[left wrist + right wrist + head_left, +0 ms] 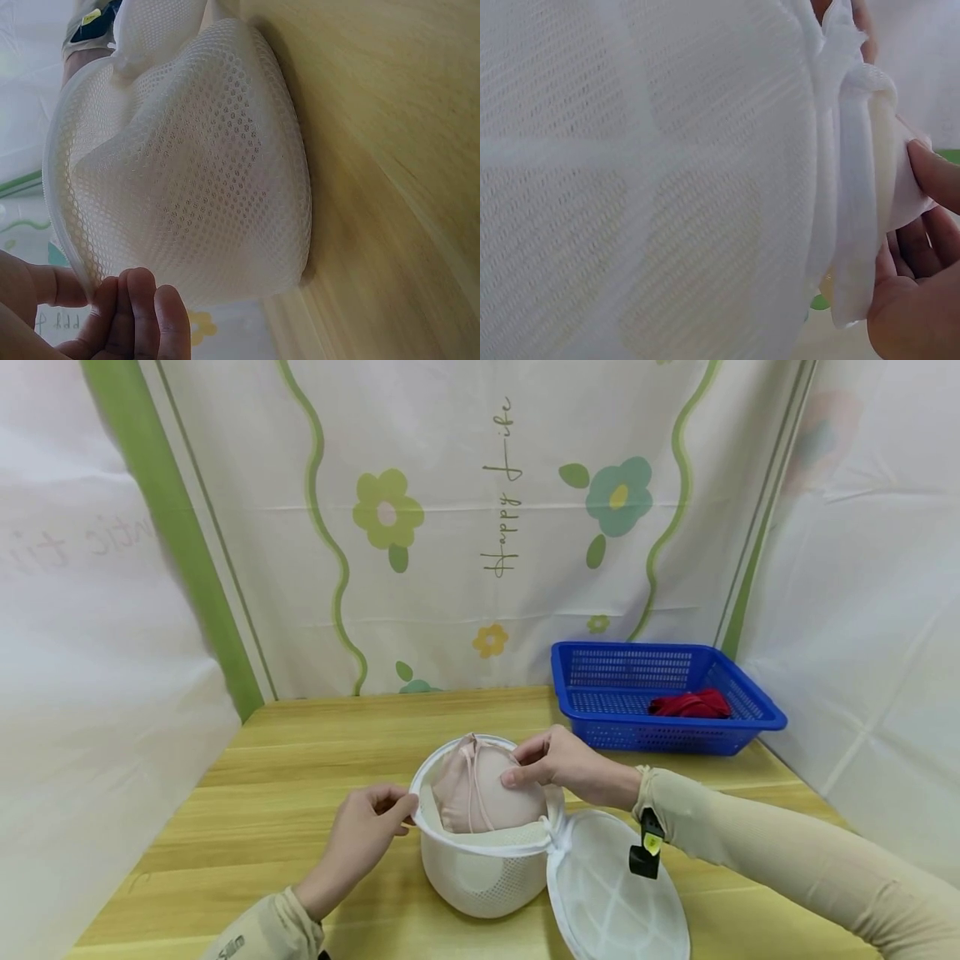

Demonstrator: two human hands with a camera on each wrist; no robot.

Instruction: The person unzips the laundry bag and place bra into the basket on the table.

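A white mesh laundry bag point(480, 877) stands upright on the table, its round lid point(618, 885) folded down to the right. Inside its mouth sits a pale pink bra point(487, 789) with moulded cups and thin straps. My left hand point(367, 831) pinches the bag's rim on the left side; in the left wrist view, the thumb and fingers point(142, 300) meet at that rim. My right hand point(562, 764) pinches the edge of a bra cup at the bag's right rim. The right wrist view shows the thumb point(934, 172) against the pink cloth, with the lid filling the left.
A blue plastic basket point(667, 735) stands at the table's back right corner with a dark red cloth item point(690, 703) in it. The wooden table point(300, 760) is bounded by a printed curtain point(450, 610) behind and white sheets at both sides.
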